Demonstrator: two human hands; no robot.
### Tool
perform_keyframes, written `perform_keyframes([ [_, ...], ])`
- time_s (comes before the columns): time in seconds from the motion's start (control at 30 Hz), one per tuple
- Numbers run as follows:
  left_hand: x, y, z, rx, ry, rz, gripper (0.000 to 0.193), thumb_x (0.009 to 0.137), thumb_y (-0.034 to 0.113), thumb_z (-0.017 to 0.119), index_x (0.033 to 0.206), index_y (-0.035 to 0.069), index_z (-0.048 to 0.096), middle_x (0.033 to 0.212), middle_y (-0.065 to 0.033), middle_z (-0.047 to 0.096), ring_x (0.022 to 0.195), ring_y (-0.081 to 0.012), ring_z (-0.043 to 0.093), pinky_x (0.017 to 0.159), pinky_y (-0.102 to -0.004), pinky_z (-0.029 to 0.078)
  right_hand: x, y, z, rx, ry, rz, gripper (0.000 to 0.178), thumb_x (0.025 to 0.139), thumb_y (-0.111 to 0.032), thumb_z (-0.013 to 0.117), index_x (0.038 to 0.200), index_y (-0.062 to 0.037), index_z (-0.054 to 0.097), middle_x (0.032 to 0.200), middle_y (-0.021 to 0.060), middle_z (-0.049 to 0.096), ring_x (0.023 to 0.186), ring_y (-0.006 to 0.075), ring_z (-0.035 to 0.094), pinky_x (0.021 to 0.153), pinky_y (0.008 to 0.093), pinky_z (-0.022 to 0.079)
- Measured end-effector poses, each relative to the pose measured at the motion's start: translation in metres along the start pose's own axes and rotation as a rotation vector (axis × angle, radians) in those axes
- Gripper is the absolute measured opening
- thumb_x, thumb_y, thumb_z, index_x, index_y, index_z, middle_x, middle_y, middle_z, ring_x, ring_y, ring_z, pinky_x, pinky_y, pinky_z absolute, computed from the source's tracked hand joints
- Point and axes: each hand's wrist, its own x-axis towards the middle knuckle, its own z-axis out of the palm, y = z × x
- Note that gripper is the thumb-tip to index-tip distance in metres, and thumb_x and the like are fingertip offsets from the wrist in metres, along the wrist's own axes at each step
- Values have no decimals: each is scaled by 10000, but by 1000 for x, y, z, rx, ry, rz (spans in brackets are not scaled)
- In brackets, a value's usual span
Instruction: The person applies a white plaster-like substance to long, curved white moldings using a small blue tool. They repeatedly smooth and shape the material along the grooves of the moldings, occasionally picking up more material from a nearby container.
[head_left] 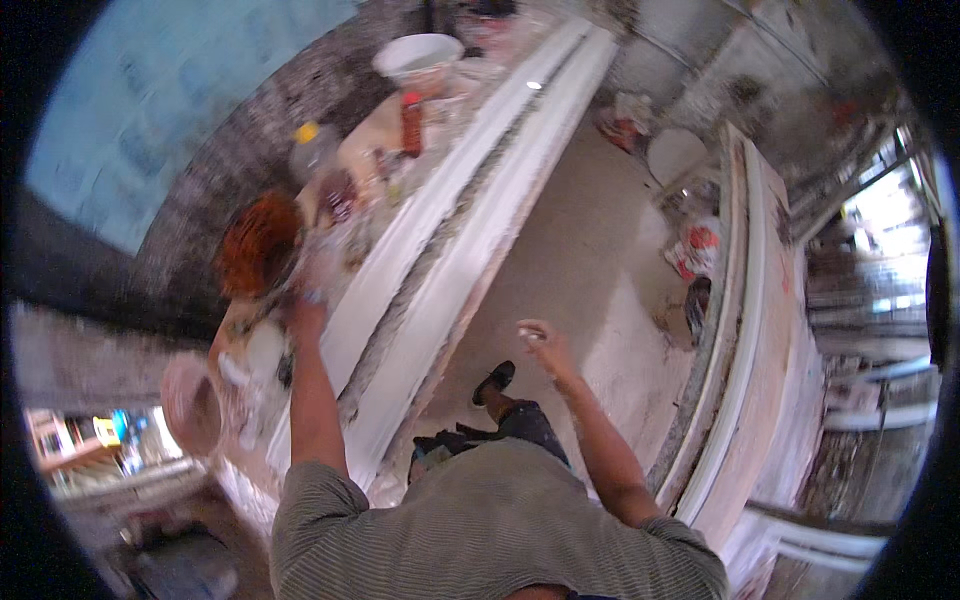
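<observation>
My left hand reaches over the cluttered left bench, close to a rust-orange bucket. Blur smears its fingers, so what they touch cannot be made out. Beside that forearm run long white moulding strips, with a rough grey groove between them. My right hand hangs over the floor between the two benches. Its fingers are curled in, and a small pale bit shows at them, too small to name.
The left bench also holds a red bottle, a white basin, a yellow-capped clear jug and a pinkish bucket. To the right, another bench carries white moulding. Red-and-white bags lie along its near side.
</observation>
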Motion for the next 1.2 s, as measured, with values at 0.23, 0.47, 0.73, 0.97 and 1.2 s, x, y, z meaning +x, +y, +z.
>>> perform_keyframes([
  [0.23, -17, -28, 45, -68, 178, -306, 761, 636, 370, 736, 1197, -54, 444, 1169, -265, 510, 1102, -375, 488, 924, -425, 405, 23, 29, -238, 298, 381, 197, 299, 836, -174, 563, 1101, -37, 573, 1027, 76, 601, 890, 174, 588, 727, 288, 475],
  [0.47, 3, 145, -26, -765, 548, -352, 595, 716, 183, 745, 1154, -92, 449, 1118, -223, 532, 961, -284, 545, 858, -375, 450, 131, 71, -317, 647, 689, 361, 280, 855, -224, 542, 1068, -44, 563, 1036, 69, 595, 871, 191, 581, 723, 332, 464],
  [0.73, 101, 548, 52, -1404, -67, 158, 388, 752, -11, 643, 1118, 26, 519, 969, -52, 557, 828, -142, 539, 693, -259, 474, 347, 71, -403, 744, 568, 238, 266, 861, -201, 532, 1087, -62, 535, 1044, 71, 593, 850, 210, 584, 724, 342, 462],
  [0.97, 116, 909, 42, -1355, -608, 717, 521, 734, 168, 718, 1192, 44, 505, 1070, -87, 531, 985, -202, 519, 902, -338, 412, 525, -112, -483, 623, 298, 122, 285, 891, -267, 526, 1108, -84, 550, 1049, 57, 597, 863, 176, 594, 716, 317, 483],
  [1.2, 161, 1106, 68, -790, -709, 1216, 637, 728, 394, 707, 1247, 97, 487, 1210, -146, 475, 1174, -284, 410, 1011, -389, 305, 668, -97, -587, 965, -25, 37, 392, 870, -172, 531, 1215, -9, 439, 1082, 129, 572, 965, 240, 578, 826, 424, 487],
])
